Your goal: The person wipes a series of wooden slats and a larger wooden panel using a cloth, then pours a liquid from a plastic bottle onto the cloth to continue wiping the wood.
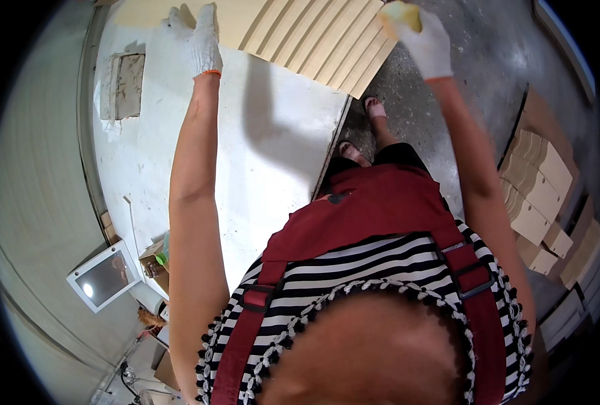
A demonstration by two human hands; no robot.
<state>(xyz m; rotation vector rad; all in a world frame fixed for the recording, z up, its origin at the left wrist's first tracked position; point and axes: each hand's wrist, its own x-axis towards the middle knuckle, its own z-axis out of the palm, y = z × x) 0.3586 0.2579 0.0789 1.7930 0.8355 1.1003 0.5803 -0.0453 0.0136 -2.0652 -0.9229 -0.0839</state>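
A pale wooden panel (317, 40) with a row of parallel grooves lies at the far end of the white table, its right end reaching past the table's edge. My left hand (202, 44), in a white knit glove with an orange cuff, rests by the panel's plain left part, fingers stretched out and apart. My right hand (428, 47), gloved alike, is closed around a yellow sponge-like pad (402, 15) at the panel's far right corner. The hand and pad are slightly blurred. The panel's far side is cut off by the picture's top.
On the white table (286, 128), a worn rectangular block (126, 86) sits at the left. A white-framed screen (104, 275) and a small open box (155, 263) stand at the lower left. Stacked pale boards (536, 182) lie on the grey floor (482, 40) at the right.
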